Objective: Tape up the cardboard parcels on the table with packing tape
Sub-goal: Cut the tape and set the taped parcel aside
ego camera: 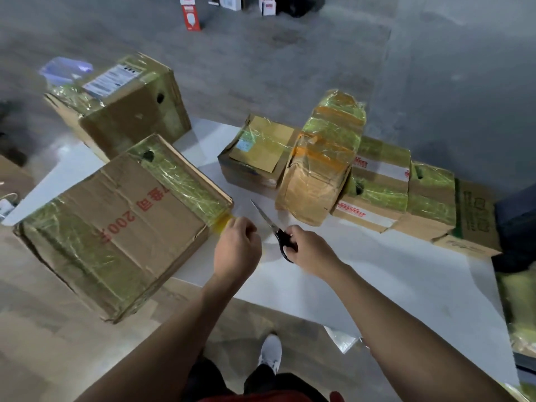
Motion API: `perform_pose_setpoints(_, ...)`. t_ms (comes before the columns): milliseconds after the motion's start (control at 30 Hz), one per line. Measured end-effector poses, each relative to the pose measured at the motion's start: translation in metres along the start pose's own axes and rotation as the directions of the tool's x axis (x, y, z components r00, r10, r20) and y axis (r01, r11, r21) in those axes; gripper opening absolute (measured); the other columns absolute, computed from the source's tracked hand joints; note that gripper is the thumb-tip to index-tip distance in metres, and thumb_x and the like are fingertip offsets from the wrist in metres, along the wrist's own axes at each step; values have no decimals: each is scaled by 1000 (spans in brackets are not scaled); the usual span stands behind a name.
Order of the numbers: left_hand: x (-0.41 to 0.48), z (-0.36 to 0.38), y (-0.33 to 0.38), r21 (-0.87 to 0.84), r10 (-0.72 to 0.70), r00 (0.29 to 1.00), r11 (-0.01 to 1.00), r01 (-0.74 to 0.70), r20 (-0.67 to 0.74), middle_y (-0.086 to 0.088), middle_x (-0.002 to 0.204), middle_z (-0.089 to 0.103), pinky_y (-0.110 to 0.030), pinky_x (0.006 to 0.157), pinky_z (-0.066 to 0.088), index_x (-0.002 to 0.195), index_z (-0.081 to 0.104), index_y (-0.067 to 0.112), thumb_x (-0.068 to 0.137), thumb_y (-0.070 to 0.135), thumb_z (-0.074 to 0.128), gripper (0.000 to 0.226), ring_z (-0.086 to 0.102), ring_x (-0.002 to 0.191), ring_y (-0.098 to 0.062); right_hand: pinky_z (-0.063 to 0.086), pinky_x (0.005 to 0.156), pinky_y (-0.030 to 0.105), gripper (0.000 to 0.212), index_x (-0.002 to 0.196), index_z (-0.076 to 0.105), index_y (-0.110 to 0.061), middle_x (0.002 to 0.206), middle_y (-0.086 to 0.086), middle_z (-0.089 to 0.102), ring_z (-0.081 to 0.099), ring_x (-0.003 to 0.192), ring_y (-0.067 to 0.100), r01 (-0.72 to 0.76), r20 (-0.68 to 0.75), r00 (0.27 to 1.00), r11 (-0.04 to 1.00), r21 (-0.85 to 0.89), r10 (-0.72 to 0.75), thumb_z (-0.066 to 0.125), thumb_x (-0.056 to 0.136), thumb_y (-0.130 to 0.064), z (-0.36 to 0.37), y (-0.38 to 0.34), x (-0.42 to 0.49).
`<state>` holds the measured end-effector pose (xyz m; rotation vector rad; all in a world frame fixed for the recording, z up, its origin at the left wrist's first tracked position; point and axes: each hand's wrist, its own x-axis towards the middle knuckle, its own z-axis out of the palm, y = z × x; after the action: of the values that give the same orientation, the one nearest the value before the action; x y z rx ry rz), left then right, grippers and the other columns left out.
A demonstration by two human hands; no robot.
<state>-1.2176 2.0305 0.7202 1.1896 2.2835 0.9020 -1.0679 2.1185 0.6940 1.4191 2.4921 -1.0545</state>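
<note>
A large cardboard parcel [116, 224] with red print lies tilted at the table's left edge, with bands of yellowish tape round it. My left hand [237, 250] grips a roll of yellow packing tape [222, 223] at the parcel's near right corner; the hand hides most of the roll. A short strip of tape runs from the roll to the parcel. My right hand [307, 248] holds black-handled scissors [275, 230], blades pointing up and left, just right of the tape.
A second big taped box [121, 105] stands behind the first. Several smaller taped parcels [333, 163] line the white table [377, 274] from the middle to the right. More packages sit at the right edge [519, 309]. My shoe [271, 352] shows below the table.
</note>
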Motion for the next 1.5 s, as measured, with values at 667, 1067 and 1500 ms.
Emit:
perform_pose_setpoints(667, 22, -32, -30, -637, -596, 783, 536, 554, 179, -22, 100, 68, -26, 48, 52, 118, 50, -3, 87, 26, 70, 47, 69, 64, -24, 43, 63, 24, 36, 122, 54, -28, 90, -3, 63, 60, 76, 13, 181, 199, 960, 978, 106, -199, 69, 90, -29, -50, -70, 47)
perform_pose_setpoints(1067, 12, -83, -59, -457, -485, 784, 637, 620, 388, -6, 78, 65, -23, 56, 46, 101, 64, 7, 92, 14, 65, 12, 60, 60, -15, 37, 54, 7, 37, 114, 66, -40, 77, -19, 62, 54, 63, -2, 209, 435, 889, 971, -116, -139, 79, 79, -42, -89, -108, 54)
perform_pose_setpoints(1500, -1, -107, -73, -471, -419, 777, 625, 623, 470, -3, 76, 66, -24, 62, 50, 95, 60, 14, 93, 10, 65, 6, 61, 61, -14, 45, 73, 24, 27, 100, 69, -51, 100, -5, 72, 60, 84, 13, 228, 568, 823, 929, -292, -24, 78, 75, -55, -111, -125, 67)
